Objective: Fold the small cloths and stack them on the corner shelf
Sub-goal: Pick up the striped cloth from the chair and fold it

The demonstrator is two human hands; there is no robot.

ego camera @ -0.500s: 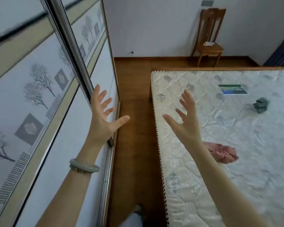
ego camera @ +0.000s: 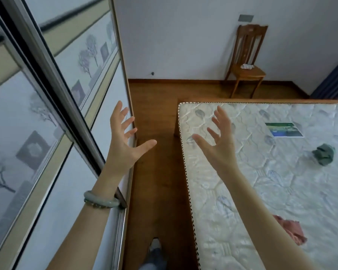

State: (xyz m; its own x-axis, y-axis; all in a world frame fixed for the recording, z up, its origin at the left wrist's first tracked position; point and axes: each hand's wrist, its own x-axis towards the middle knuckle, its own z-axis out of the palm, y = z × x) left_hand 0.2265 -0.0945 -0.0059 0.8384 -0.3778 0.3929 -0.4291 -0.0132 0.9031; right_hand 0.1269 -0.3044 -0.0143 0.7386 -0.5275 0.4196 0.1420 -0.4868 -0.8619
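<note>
Hands: left hand [ego camera: 123, 145] and right hand [ego camera: 220, 147] spread, empty.
Cloths: green cloth [ego camera: 324, 154], pink cloth [ego camera: 292, 229] crumpled on bed [ego camera: 242, 191].
Progress: none folded; shelf unseen.

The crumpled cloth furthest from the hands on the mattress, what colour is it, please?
Dark green cloth, best seen in the head view.

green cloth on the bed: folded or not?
Not folded. The green cloth lies bunched in a crumpled lump on the mattress, no flat edges.
</note>
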